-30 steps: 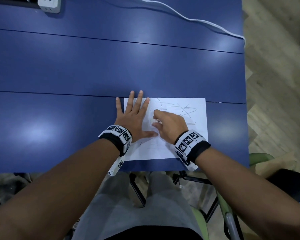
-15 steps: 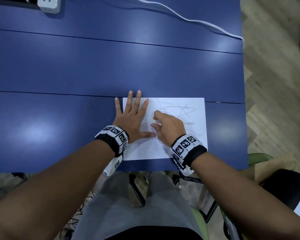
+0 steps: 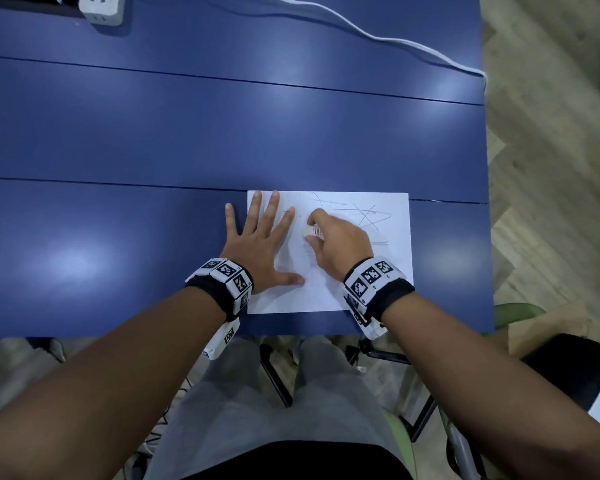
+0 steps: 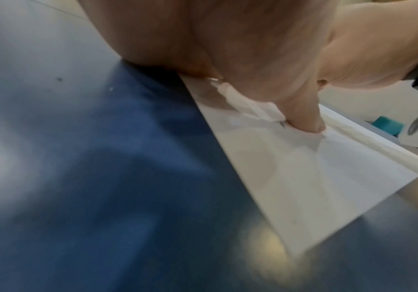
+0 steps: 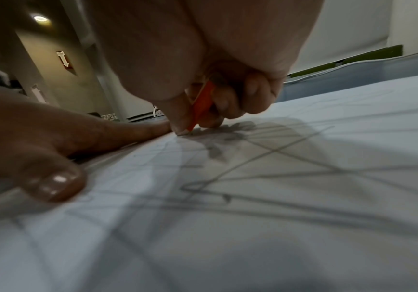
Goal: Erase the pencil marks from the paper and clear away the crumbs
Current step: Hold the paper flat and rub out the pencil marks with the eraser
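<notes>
Fingers of the left hand (image 3: pixel 262 244) lie straight and spread, pressing the left part of the paper (image 3: pixel 392 271) flat, the little finger resting off the sheet on the blue table (image 3: pixel 153 133); those of the right hand (image 3: pixel 340 244) are curled round an eraser (image 3: pixel 313 231), pinching it between thumb and forefinger. Beneath everything, the table carries the white sheet near its front edge, toward the right side, with a power strip (image 3: pixel 101 6) and a white cable (image 3: pixel 378 38) well apart at the far edge. On the sheet, the pencil marks (image 3: pixel 364 216) show as crossing strokes and loops, mostly on the right half, beside and beyond the right hand. The eraser, white with a barcoded sleeve that looks orange in the right wrist view, touches the paper near the middle of the sheet, just beside the left forefinger. Judging by how things lie, the left half looks largely clean with only faint traces, while the bold scribbles on the right are yet to be rubbed out. Crumbs cannot be made out, and sweeping them away seems not yet begun.
</notes>
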